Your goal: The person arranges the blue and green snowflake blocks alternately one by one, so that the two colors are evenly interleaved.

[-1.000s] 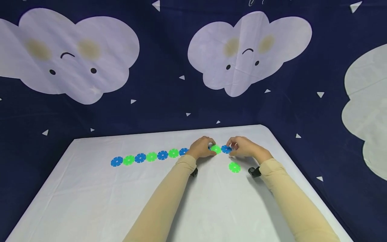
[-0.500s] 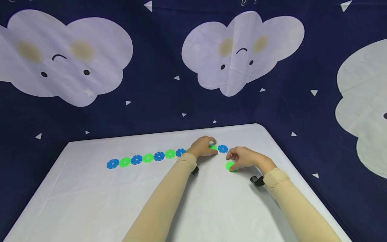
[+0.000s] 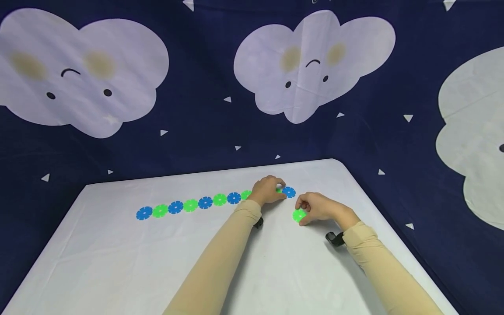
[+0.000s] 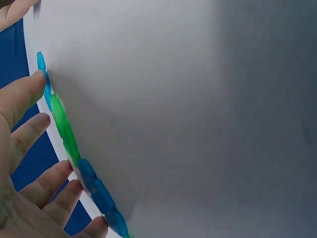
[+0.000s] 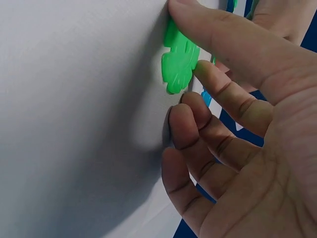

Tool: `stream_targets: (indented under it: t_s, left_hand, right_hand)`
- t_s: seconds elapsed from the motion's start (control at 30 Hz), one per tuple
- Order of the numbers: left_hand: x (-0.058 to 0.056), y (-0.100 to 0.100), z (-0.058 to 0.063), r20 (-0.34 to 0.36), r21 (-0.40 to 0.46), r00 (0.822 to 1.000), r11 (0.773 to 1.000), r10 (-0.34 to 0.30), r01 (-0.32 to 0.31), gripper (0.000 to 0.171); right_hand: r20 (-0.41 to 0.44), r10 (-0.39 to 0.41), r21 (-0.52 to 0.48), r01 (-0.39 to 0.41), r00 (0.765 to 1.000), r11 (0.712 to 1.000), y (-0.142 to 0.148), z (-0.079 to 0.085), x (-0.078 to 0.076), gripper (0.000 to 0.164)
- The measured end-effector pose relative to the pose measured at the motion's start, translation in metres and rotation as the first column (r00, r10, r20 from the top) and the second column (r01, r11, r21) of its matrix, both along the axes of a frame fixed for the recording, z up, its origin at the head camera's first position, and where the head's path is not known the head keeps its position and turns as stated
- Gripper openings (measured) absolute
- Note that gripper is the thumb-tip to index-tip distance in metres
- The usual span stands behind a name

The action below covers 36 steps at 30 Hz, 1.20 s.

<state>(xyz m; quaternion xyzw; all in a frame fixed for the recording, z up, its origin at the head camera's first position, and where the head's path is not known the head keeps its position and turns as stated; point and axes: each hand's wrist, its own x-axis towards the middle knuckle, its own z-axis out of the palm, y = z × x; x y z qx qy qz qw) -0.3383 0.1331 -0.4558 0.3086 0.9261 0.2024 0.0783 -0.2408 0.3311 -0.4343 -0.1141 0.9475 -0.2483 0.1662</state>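
Flat plastic snowflake discs, blue and green by turns, lie in a row across the white table, from a blue disc (image 3: 144, 213) at the left. My left hand (image 3: 265, 190) lies over the right part of the row, hiding some discs. Its thumb and fingers are set on either side of the row, at the blue end disc (image 3: 290, 192) and the green disc (image 4: 64, 126) beside it. My right hand (image 3: 320, 205) pinches a separate green disc (image 5: 178, 62) by its edges, between thumb and index finger, at the table surface below the row's right end.
The white table (image 3: 138, 267) has its far edge just beyond the row and its right edge past my right hand. A dark blue cloth (image 3: 204, 144) with printed clouds hangs behind. Each wrist bears a small black camera (image 3: 334, 239).
My right hand has let go of the blue end disc, moved nearer to me, and taken hold of the loose green disc. My left hand has shifted slightly right along the row.
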Motion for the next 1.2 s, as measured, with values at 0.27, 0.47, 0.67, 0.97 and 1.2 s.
stream_targets:
  t_s: [0.27,0.47,0.67,0.97,1.2]
  left_hand:
    - [0.0035,0.0014,-0.0009,-0.050,-0.036,0.999,0.999,0.021,-0.023,0.042]
    - [0.0050,0.0018,0.0013,-0.068,-0.039,0.997,0.998,0.041,-0.043,0.041]
    - [0.0064,0.0024,0.0023,-0.073,-0.049,0.996,0.997,0.049,-0.052,0.040]
    - [0.0057,0.0018,0.0022,-0.071,-0.060,0.996,0.996,0.055,-0.060,0.040]
    - [0.0063,0.0013,0.0025,-0.055,-0.048,0.998,0.998,0.043,-0.046,0.042]
  right_hand:
    - [0.051,-0.025,0.015,0.024,0.998,1.000,-0.0012,-0.0001,-0.0020,0.038]
    - [0.076,-0.041,0.006,0.041,0.996,0.999,-0.0025,-0.0001,-0.0038,0.039]
    - [0.079,-0.057,0.021,0.055,0.995,0.998,-0.0027,0.0019,-0.0019,0.044]
    - [0.051,-0.039,0.022,0.038,0.998,0.999,0.0011,-0.0018,-0.0007,0.038]
    - [0.059,-0.037,-0.002,0.037,0.998,0.999,0.0056,0.0013,0.0036,0.043]
